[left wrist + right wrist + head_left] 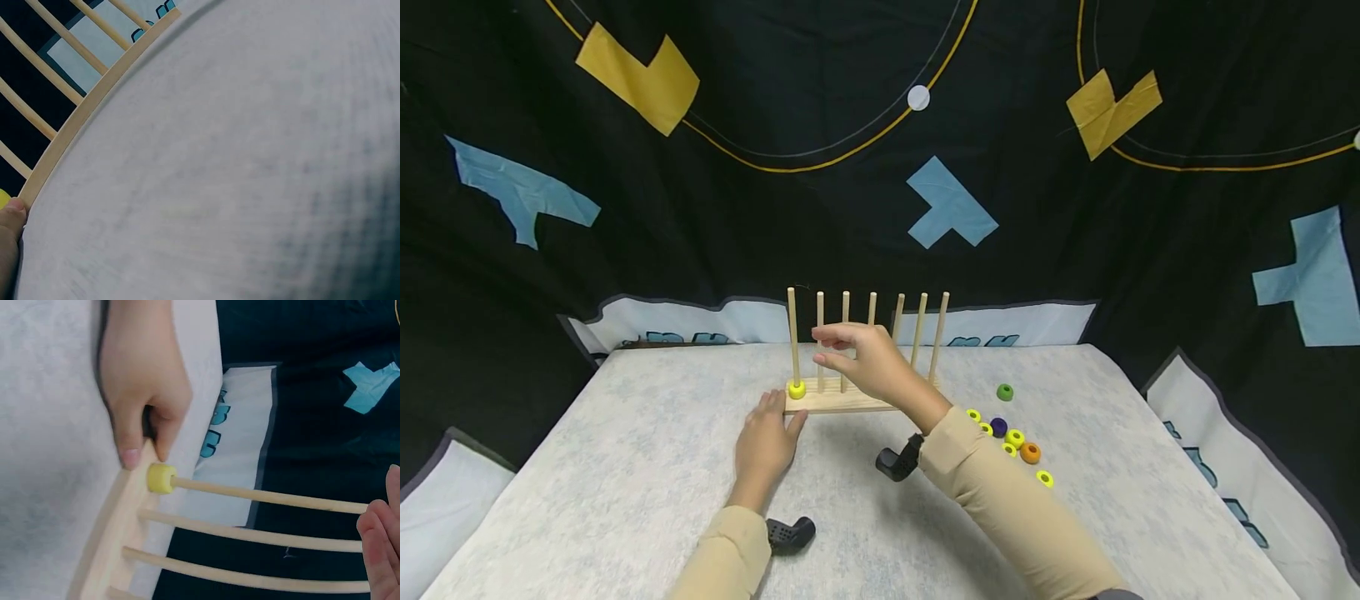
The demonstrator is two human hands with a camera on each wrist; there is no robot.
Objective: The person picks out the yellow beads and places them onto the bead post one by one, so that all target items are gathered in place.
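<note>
A wooden peg rack (835, 403) with several upright pegs stands toward the back of the table. My left hand (765, 442) grips the left end of its base, thumb in front and fingers around the end, as the right wrist view also shows. One yellow bead (797, 389) sits at the bottom of the leftmost peg (793, 333). Raised in front of the pegs is my right hand (867, 360), thumb and fingers apart with nothing between them. In the right wrist view, its fingers (378, 544) appear near the upper ends of the pegs.
To the right of the rack lie several loose beads: yellow ones (1015, 437), a purple one (998, 427), an orange one (1031, 452) and a green one (1004, 392) farther back. A black curtain (820, 233) hangs behind the table (647, 467).
</note>
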